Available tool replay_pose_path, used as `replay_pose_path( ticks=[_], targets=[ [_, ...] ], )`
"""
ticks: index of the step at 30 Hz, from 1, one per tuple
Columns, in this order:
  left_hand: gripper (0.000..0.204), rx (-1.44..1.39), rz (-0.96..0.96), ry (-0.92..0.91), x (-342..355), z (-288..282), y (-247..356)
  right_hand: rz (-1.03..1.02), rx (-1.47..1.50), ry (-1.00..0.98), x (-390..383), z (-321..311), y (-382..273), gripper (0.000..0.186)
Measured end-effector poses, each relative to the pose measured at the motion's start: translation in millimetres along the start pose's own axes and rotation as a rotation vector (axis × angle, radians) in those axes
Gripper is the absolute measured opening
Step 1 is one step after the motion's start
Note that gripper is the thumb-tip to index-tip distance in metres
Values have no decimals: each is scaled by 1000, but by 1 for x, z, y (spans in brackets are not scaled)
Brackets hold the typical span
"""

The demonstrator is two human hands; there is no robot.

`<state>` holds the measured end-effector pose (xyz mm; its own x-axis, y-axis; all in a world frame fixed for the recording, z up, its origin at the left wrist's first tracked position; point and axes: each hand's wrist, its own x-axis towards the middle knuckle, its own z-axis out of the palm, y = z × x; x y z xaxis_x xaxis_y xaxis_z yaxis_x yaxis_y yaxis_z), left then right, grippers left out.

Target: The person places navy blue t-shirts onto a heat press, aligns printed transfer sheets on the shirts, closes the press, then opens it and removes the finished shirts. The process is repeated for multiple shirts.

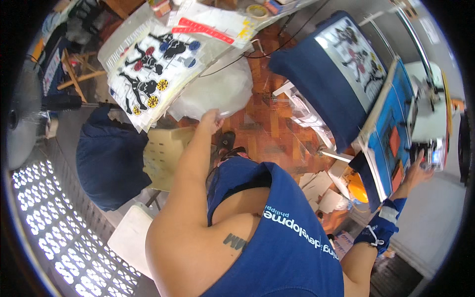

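Note:
My left hand (212, 122) is closed, its fingertips pinching the near edge of a translucent plastic sheet (217, 91). Beside that sheet lies a stack of printed sheets (163, 64) showing black figures with yellow and red pompoms. On the right my right hand (418, 173) reaches to a small box with a lit blue display (435, 154); its fingers look spread against it. A blue-meshed printing screen (400, 106) stands tilted beside that hand. Left of the screen, a dark blue cloth (309, 62) covers a board, with a printed sheet (357, 59) of similar figures on top.
A fan (24, 114) stands at the far left. Near it are a dark blue cloth (109, 158) and a beige plastic chair (166, 156). A tape roll (257, 11) lies on the far table. Cardboard pieces and a yellow-orange round object (357, 187) sit below the screen.

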<state>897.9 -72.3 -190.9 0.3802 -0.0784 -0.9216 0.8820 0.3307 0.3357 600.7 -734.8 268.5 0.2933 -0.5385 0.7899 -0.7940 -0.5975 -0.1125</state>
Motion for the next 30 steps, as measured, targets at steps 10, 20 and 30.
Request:
replay_pose_path(
  ticks=[10,20,30],
  targets=[
    [61,250,62,204,80,-6,21,95,-332,-87,-22,-38,37,109],
    [37,1301,264,-1326,-176,196,40,146,-204,-139,-48,-56,-1,90],
    [38,-23,1671,-2147,-562,397,3,418,-10,2,8,-5,8,134]
  ],
)
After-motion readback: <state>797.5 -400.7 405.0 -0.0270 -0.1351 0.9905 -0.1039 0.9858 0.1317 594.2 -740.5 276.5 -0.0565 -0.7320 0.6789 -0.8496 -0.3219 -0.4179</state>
